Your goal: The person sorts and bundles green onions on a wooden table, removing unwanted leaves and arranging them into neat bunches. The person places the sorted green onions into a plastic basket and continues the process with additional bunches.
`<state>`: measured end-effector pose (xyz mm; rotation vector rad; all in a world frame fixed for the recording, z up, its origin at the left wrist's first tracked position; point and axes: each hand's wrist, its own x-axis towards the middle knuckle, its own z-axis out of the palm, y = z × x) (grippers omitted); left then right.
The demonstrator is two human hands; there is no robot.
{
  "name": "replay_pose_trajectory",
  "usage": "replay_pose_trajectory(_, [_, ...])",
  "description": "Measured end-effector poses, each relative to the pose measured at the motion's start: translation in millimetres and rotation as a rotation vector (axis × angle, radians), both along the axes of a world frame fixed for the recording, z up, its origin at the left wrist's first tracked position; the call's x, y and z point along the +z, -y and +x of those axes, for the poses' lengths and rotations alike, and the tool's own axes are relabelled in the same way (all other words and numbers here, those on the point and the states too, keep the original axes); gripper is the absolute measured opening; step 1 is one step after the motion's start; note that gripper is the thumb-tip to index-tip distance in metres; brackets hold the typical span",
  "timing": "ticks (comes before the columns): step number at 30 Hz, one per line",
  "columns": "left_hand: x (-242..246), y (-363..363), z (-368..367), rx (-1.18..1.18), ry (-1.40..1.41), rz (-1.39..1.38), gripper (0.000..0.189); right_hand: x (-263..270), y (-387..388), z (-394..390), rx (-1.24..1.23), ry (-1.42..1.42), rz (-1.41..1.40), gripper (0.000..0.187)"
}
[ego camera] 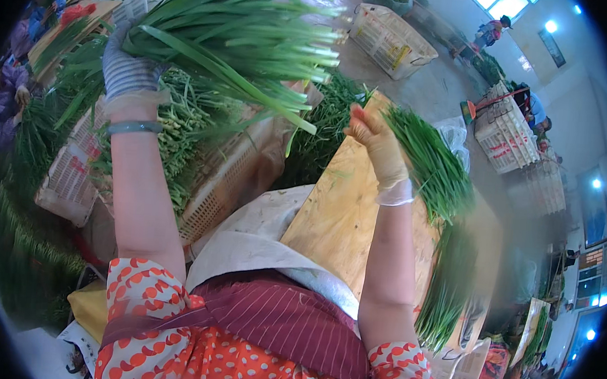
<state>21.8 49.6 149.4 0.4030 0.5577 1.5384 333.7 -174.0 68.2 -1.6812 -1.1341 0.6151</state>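
My left hand [133, 64], in a grey-striped knit glove with a clear plastic one at the cuff, grips a large bunch of garlic chives [235, 37] by the leafy end. The pale cut ends point right, and a few stalks hang loose below the bunch. My right hand [373, 141] wears a thin translucent glove and is raised over the far part of a wooden board [339, 208]. Its fingers are curled in, and nothing shows between them. Just right of it on the board lies a pile of garlic chives [432, 164]; another bundle [447, 289] lies nearer me.
A perforated plastic crate [224, 189] of greens stands left of the board, with another crate [70, 168] beyond it. More loose greens [321, 122] lie behind the board. A white crate [393, 40] stands on the floor ahead. Co-workers [6, 100] sit at far left.
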Motion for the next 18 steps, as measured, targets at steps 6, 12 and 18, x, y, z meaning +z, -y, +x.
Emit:
replay_pose_trajectory(6, [-20.9, -7.8, 4.7, -0.142, -0.087, 0.029, 0.036, 37.4, -8.1, -53.8, 0.377, -0.650, 0.358, 0.053])
replay_pose_trajectory(12, [-31.2, -9.8, 7.8, -0.146, -0.016, -0.010, 0.035, 48.8, 16.9, -40.4, 0.071, -0.464, 0.352, 0.030])
replay_pose_trajectory(18, [-35.3, -7.7, 11.5, -0.214, -0.135, 0.106, 0.035, 63.2, 14.4, -51.4, 0.132, -0.240, 0.251, 0.031])
